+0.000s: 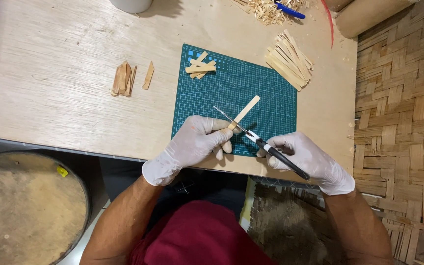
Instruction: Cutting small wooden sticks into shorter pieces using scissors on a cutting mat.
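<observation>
Left hand grip closed on near end of wooden stick; long axis runs up-right over green cutting mat. Right hand grip clenched on black-handled knife, blade crossing stick beside left fingers.

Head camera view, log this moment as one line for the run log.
left hand: holds wooden stick | right hand: grips black-handled knife, blade on stick | surface: green cutting mat | nearby: stick pile
</observation>
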